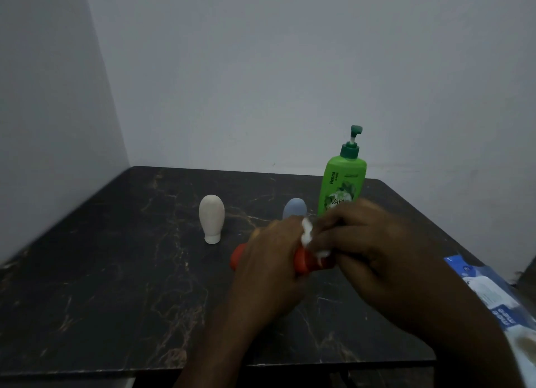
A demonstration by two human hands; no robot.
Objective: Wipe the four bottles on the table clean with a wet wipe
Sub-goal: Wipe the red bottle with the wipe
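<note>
From the head view, my left hand point(269, 260) is curled around the red bottle point(238, 258) and covers most of it. Only one rounded end shows at the left of my fingers, and a short orange-red part shows between my two hands. The bottle lies about level in front of me, over the middle of the table point(116, 271); I cannot tell if it touches the top.

My right hand point(374, 248) has the fingers bent and pinches the white wipe point(307, 235) against the bottle. The wipe is crumpled and only small pieces of it come out between the fingers. Both hands are a little blurred.

The blue bottle point(294, 207) stands just behind my hands, with its lower part hidden. The green bottle point(342, 181) (the tall one with a pump) stands near the back right; my right hand hides its base. The white bottle point(211, 218) stands alone on its cap, well apart to the left, fully visible.

A pack point(493, 295) lies at the right side of the table and the frame edge cuts it off. The left half of the table is bare up to its edge, and the near edge runs below my forearms. The back edge is close to the wall point(261, 68).
</note>
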